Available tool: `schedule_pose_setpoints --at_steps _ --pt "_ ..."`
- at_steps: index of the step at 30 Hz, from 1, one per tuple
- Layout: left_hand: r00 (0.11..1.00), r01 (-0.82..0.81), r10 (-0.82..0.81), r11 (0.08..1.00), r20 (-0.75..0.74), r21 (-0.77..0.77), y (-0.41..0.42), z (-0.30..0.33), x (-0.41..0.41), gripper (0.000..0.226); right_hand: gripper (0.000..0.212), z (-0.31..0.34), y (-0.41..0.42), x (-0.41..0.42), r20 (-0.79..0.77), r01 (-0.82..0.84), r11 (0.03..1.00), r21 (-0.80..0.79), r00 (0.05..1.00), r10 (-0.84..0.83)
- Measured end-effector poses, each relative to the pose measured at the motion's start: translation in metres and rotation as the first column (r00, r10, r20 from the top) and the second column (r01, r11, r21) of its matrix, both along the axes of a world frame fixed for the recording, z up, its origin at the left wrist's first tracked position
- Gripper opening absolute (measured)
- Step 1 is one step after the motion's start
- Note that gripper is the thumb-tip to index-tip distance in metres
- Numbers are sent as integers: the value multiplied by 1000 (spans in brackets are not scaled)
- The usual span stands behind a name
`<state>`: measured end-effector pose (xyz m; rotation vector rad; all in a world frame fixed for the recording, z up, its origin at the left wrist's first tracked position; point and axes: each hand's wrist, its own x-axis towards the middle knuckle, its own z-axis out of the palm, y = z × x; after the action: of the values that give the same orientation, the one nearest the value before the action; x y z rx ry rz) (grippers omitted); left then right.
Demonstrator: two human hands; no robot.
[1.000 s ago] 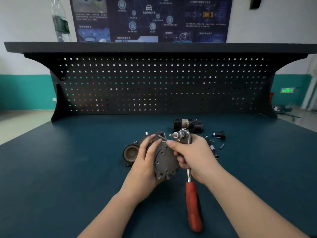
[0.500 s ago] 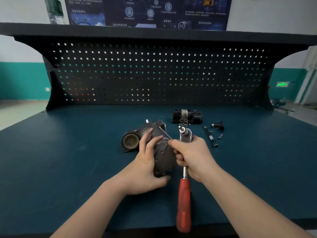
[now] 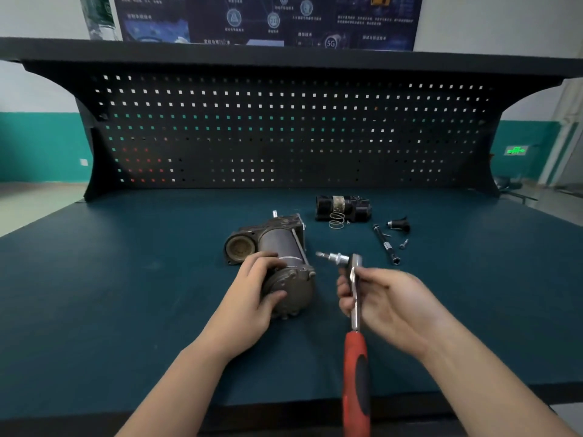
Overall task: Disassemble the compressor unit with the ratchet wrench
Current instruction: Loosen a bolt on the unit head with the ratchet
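Hands: two; compressor unit (image 3: 277,257), ratchet wrench (image 3: 355,310): one each.

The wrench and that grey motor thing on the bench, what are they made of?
Ratchet wrench: shank and head look like bright polished steel, judging by the mirror shine; the red handle looks like matte plastic or rubber. Compressor unit: dull grey-brown metal, probably cast, with a rough unshiny surface.

On my dark-green worktop (image 3: 126,294) lie the compressor unit (image 3: 277,244), a black part (image 3: 344,208) with a spring (image 3: 337,219), a rod (image 3: 385,244) and small screws (image 3: 403,243).
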<state>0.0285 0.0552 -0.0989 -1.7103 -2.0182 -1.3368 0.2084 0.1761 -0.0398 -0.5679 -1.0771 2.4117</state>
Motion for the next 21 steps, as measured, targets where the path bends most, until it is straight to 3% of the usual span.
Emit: schedule_pose_setpoints --at_steps 2,3,4,6,8,10,14,21 --pt "999 -25 24 1000 32 18 -5 1 -4 43 12 6 4 9 -17 18 972 233 1000 -14" --pt "999 -32 31 999 44 29 -8 2 -6 38 12 10 6 11 10 -9 911 412 1000 5" --pt "998 -37 35 999 60 39 -11 3 -7 33 17 15 8 15 69 -65 790 609 997 29" --pt "994 -33 28 998 109 49 -15 5 -6 30 28 25 12 18 228 -222 394 892 973 31" --pt "994 -23 18 999 105 45 -15 6 -2 35 30 30 13 16 366 -365 40 930 930 -39" --pt "999 -21 20 999 31 42 -13 7 3 39 26 29 13 13 442 -458 -156 875 888 -129" --pt "996 -30 33 999 -85 44 -8 7 7 43 28 24 11 10 476 -516 -271 812 856 -203" --pt "995 -56 60 997 -80 55 -6 6 4 42 22 19 8 6 452 -542 -413 732 840 -301"
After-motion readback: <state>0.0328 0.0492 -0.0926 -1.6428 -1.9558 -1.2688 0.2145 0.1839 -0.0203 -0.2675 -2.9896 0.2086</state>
